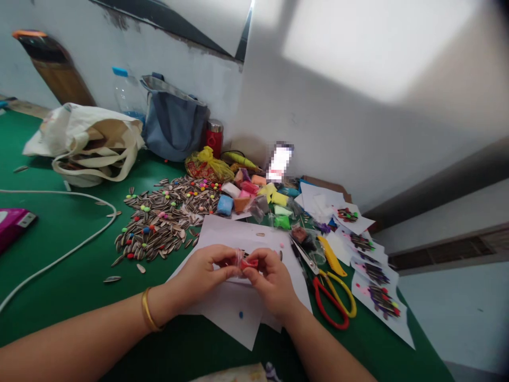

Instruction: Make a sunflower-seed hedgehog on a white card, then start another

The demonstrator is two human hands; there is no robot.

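Note:
Both my hands meet over a white sheet of paper [238, 236] on the green table [71, 233]. My left hand [202, 273] and my right hand [270, 281] pinch a small clear packet of red clay [247, 261] between their fingertips. A gold bangle [148, 310] circles my left wrist. A pile of sunflower seeds [159, 223] dotted with small coloured clay balls lies just beyond my left hand. Small packets of coloured clay [254, 199] sit behind the paper.
Red-and-yellow scissors [332, 294] and a yellow cutter [332, 257] lie right of my right hand. Paper cards with seed figures [376, 286] line the table's right edge. Cloth bags [91, 140], a bottle [125, 93], a red flask [214, 137] and a white cable [67, 252] occupy the back and left.

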